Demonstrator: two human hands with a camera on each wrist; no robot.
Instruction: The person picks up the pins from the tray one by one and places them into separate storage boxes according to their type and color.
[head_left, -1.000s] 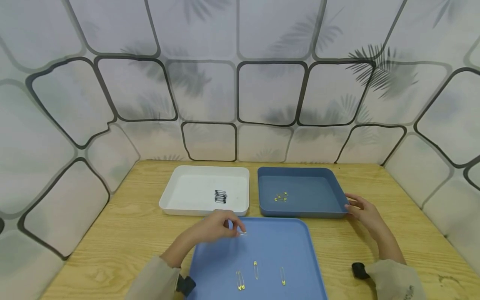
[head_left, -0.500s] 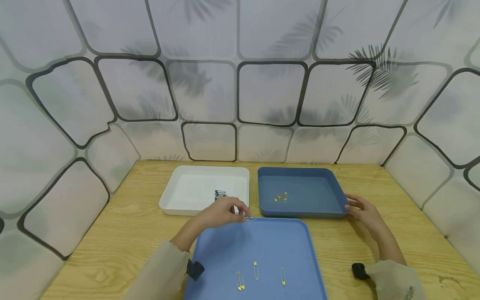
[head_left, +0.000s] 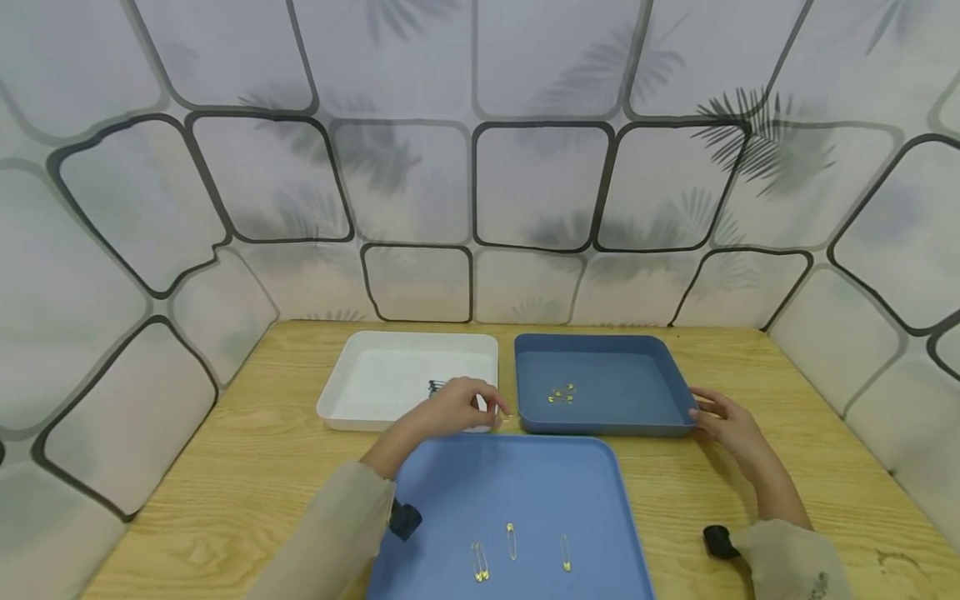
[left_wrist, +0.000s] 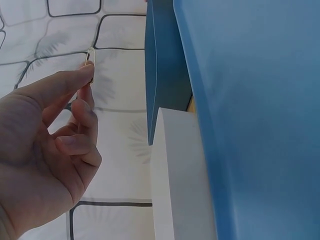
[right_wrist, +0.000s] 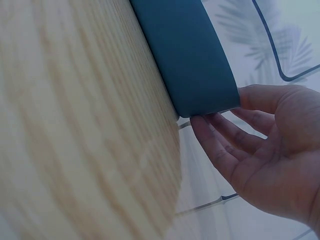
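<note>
left hand (head_left: 450,408) pinches safety pin (left_wrist: 90,55), pin jutting past fingertips at 3 o'clock, between white tray (head_left: 360,379) and dark blue tray (head_left: 600,367) | right hand (head_left: 731,425) relaxed, fingers touching dark blue tray's corner

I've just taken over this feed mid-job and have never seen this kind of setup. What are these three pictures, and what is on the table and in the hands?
No machine here: a person works bare-handed, wearing three cameras. The wide picture comes from the head; the two close-ups come from the wrists.

On the pale wooden table sit a white plastic tray with dark pins, a dark blue tray holding small gold safety pins, and nearer, a large light blue tray with more gold pins.

The left hand pinches one small metal safety pin between thumb and fingertip, above the gap between the two far trays. The right hand rests straight fingers against the dark blue tray's corner.
</note>
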